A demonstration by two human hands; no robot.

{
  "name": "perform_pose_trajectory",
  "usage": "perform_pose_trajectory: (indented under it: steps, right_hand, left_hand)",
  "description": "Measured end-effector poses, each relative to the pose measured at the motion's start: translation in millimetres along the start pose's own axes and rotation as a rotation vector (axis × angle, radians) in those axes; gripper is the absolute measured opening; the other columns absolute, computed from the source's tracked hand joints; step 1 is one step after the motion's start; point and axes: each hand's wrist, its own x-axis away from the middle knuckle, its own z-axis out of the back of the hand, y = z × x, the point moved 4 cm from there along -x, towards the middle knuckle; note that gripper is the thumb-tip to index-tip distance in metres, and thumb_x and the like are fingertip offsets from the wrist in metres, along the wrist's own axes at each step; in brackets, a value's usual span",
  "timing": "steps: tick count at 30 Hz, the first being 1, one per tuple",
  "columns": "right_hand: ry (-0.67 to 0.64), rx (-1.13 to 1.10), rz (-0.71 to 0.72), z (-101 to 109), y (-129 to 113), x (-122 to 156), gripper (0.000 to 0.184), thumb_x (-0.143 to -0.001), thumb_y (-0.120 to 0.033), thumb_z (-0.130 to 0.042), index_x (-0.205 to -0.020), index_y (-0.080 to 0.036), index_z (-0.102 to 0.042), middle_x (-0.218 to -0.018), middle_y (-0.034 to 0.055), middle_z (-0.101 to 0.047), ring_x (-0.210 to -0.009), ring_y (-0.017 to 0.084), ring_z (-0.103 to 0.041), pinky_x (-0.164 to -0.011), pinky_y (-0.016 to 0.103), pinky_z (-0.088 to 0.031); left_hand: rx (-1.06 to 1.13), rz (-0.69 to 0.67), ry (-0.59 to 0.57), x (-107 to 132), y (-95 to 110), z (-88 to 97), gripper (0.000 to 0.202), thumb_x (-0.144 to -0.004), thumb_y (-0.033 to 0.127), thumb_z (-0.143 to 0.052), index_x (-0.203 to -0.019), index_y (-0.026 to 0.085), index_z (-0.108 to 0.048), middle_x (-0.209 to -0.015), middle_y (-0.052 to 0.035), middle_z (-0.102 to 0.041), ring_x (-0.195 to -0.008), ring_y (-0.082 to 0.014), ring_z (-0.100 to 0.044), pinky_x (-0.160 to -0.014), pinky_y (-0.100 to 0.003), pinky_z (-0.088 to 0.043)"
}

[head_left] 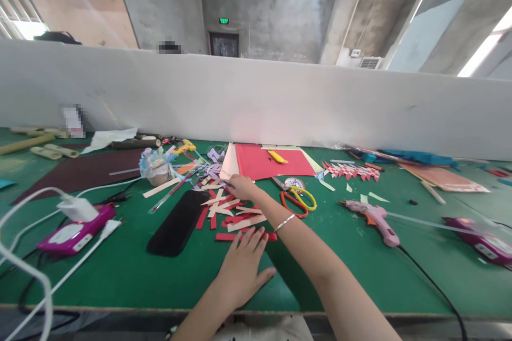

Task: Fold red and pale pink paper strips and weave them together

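My left hand (243, 260) lies flat near the front of the table, fingers stretched out and their tips on a red paper strip (226, 236). Farther forward, my right hand (242, 187), with a silver bracelet on its wrist, reaches over a loose pile of red and cream paper strips (218, 208). Its fingers are bent together; what they hold, if anything, I cannot make out. Behind that hand is a red paper sheet (256, 162) with a yellow cutter (277, 157) on it. Scissors (298, 200) with red and yellow handles lie right of my right wrist.
A black phone (178, 224) lies left of the strips. A pink glue gun (376, 218) is on the right, its cord crossing the table edge. Purple power strips (76, 232) (482, 240) sit at both sides. A decorated pot (156, 168) stands at left. A white partition (256, 98) runs behind.
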Motion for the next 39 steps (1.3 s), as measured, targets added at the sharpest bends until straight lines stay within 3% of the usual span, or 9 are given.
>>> perform_pose_trajectory:
  steps: [6, 9, 11, 14, 18, 22, 27, 30, 39]
  right_hand:
    - [0.28, -0.182, -0.038, 47.0, 16.9, 20.3, 0.027, -0.085, -0.015, -0.036, -0.099, -0.015, -0.06, -0.105, 0.0083, -0.062, -0.096, 0.015, -0.057, -0.085, 0.027, -0.042]
    - [0.395, -0.303, -0.034, 75.6, 22.4, 43.0, 0.026, -0.085, -0.018, -0.037, -0.101, -0.014, -0.057, -0.103, 0.0083, -0.063, -0.094, 0.013, -0.058, -0.083, 0.025, -0.044]
    - [0.515, -0.591, 0.003, 92.6, 25.9, 63.2, 0.022, -0.08, -0.022, -0.046, -0.098, -0.014, -0.056, -0.096, 0.0074, -0.063, -0.088, 0.013, -0.06, -0.08, 0.025, -0.046]
    - [0.606, -0.785, -0.014, 104.1, 31.4, 96.5, 0.022, -0.076, -0.028, -0.053, -0.096, -0.018, -0.055, -0.086, 0.0032, -0.062, -0.081, 0.013, -0.059, -0.076, 0.026, -0.046]
    - [0.615, -0.709, -0.115, 92.1, 40.1, 134.9, 0.019, -0.08, -0.025, -0.047, -0.095, -0.019, -0.056, -0.082, 0.0027, -0.06, -0.075, 0.014, -0.057, -0.07, 0.027, -0.046]
    - [0.522, -0.3, -0.102, 62.3, 36.1, 147.7, 0.03, -0.082, -0.013, -0.035, -0.092, -0.02, -0.063, -0.087, 0.0066, -0.055, -0.081, 0.017, -0.055, -0.074, 0.03, -0.044]
    - [0.227, 0.074, -0.06, 24.2, 12.1, 139.9, 0.033, -0.087, -0.032, -0.038, -0.114, -0.021, -0.054, -0.114, 0.0113, -0.052, -0.11, 0.024, -0.046, -0.097, 0.047, -0.029]
    - [0.103, 0.146, -0.026, 9.1, 2.3, 140.2, 0.058, -0.084, -0.053, -0.036, -0.13, -0.017, -0.038, -0.135, 0.0139, -0.038, -0.127, 0.027, -0.029, -0.104, 0.054, -0.013]
    - [-0.068, 0.14, -0.072, -5.8, 8.9, 148.7, 0.063, -0.087, -0.054, -0.024, -0.136, -0.015, -0.031, -0.144, 0.0113, -0.027, -0.131, 0.025, -0.024, -0.105, 0.048, -0.019]
  left_hand:
    - [-0.046, -0.023, -0.033, -20.1, -3.7, 10.7, 0.06, -0.082, 0.046, -0.043, -0.134, 0.016, -0.036, -0.142, -0.0107, -0.03, -0.131, -0.029, -0.025, -0.106, -0.048, -0.022]
    - [-0.056, -0.104, -0.005, -31.2, -7.4, 27.2, 0.051, -0.078, 0.04, -0.052, -0.123, 0.016, -0.05, -0.132, -0.013, -0.045, -0.123, -0.0296, -0.038, -0.1, -0.044, -0.032]
    - [-0.021, -0.161, 0.042, -38.5, -10.9, 41.2, 0.036, -0.079, 0.035, -0.051, -0.11, 0.019, -0.058, -0.117, -0.0101, -0.058, -0.11, -0.0275, -0.051, -0.089, -0.039, -0.042]
    - [0.013, -0.162, 0.17, -50.1, -23.9, 59.3, 0.031, -0.084, 0.032, -0.043, -0.108, 0.022, -0.059, -0.108, -0.0076, -0.061, -0.101, -0.0241, -0.056, -0.082, -0.035, -0.045]
    - [0.057, -0.179, 0.277, -62.5, -55.5, 66.5, 0.036, -0.089, 0.026, -0.027, -0.104, 0.017, -0.06, -0.105, -0.0086, -0.059, -0.095, -0.0189, -0.057, -0.083, -0.031, -0.044]
    - [0.083, -0.006, 0.478, -61.5, -99.8, 71.4, 0.042, -0.089, 0.021, -0.02, -0.117, 0.016, -0.051, -0.116, -0.0099, -0.054, -0.107, -0.0188, -0.051, -0.088, -0.032, -0.042]
    - [-0.044, -0.078, 0.289, -59.3, -116.6, 47.8, 0.045, -0.09, 0.032, -0.024, -0.129, 0.018, -0.042, -0.134, -0.0086, -0.043, -0.124, -0.0211, -0.037, -0.102, -0.037, -0.031]
    - [-0.105, -0.042, 0.177, -60.6, -119.8, 30.6, 0.046, -0.091, 0.033, -0.024, -0.133, 0.021, -0.036, -0.139, -0.0078, -0.036, -0.129, -0.0225, -0.03, -0.103, -0.042, -0.027]
    - [-0.115, 0.116, 0.135, -70.6, -142.6, 24.0, 0.05, -0.09, 0.037, -0.021, -0.136, 0.023, -0.03, -0.145, -0.0064, -0.025, -0.132, -0.0271, -0.021, -0.103, -0.051, -0.021]
